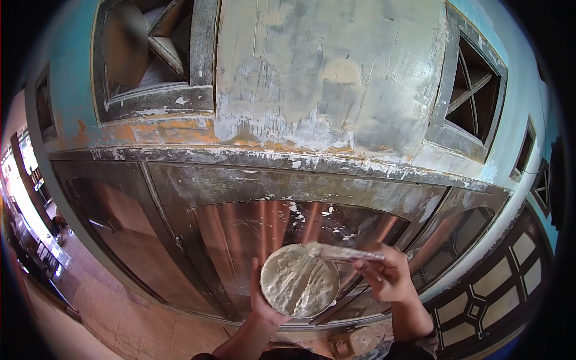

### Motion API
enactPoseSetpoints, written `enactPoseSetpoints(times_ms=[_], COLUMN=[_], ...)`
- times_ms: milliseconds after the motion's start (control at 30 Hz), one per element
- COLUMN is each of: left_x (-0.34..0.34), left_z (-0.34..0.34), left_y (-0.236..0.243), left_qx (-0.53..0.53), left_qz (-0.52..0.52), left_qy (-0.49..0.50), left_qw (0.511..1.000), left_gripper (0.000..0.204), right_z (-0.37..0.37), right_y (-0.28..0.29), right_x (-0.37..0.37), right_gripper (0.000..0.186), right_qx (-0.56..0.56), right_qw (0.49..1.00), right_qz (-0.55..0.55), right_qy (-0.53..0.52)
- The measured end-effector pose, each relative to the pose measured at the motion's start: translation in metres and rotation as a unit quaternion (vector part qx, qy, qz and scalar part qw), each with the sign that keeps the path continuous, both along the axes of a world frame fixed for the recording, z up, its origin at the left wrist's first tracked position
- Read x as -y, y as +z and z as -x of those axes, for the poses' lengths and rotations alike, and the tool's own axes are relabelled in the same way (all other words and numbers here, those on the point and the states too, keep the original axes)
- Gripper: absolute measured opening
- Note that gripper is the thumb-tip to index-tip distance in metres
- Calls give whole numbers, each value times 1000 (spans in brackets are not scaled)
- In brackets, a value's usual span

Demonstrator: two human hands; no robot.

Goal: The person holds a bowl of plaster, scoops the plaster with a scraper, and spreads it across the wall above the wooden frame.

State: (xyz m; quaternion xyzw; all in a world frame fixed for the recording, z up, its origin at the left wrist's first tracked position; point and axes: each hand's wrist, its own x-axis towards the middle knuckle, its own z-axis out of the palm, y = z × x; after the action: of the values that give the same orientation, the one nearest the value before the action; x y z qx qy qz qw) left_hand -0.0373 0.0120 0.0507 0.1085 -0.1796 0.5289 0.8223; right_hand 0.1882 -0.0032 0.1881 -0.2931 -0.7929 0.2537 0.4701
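Note:
My left hand (268, 309) cups a round tub (264, 263) from its left side and below. Thick, creamy off-white paste (294, 288) fills it, with ridges and a groove across the surface. Between the fingers of my right hand (389, 273) is a brush-like tool (348, 252) with a pale, reddish-edged handle. Its left end is caked with paste and lies over the tub's upper right rim; whether it touches the paste is hard to tell. The exact shape of that end is blurred and coated.
Ahead rises a patchy, scraped wall panel (288, 78) above dark wooden doors with glass (240, 225), flecked white. Lattice openings (474, 90) sit at both sides. Behind my arms, a hollow block (345, 347) rests low down. A tiled floor (114, 300) runs to the left; a patterned dark door (486, 300) stands right.

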Motion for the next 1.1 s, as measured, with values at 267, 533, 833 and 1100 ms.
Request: enactPoseSetpoints(times_ms=[267, 533, 833, 1100], left_x=[9, 12, 6, 1], left_z=[-5, -5, 0, 8], left_y=[11, 12, 12, 10], left_qx=[-17, 6, -14, 10], left_qz=[-2, -26, -8, 0], left_qy=[9, 8, 21, 7], left_qw=[1000, 1000, 1000, 1000], left_gripper=[74, 74, 83, 87], right_z=[10, 10, -1, 9], right_y=[8, 19, 29, 28], right_x=[-8, 1, 4, -4], right_gripper=[46, 38, 19, 24], right_qx=[41, 35, -44, 58], right_qw=[992, 997, 996, 994], right_qz=[-82, -36, -23, -32], right_qy=[83, 62, 73, 90])
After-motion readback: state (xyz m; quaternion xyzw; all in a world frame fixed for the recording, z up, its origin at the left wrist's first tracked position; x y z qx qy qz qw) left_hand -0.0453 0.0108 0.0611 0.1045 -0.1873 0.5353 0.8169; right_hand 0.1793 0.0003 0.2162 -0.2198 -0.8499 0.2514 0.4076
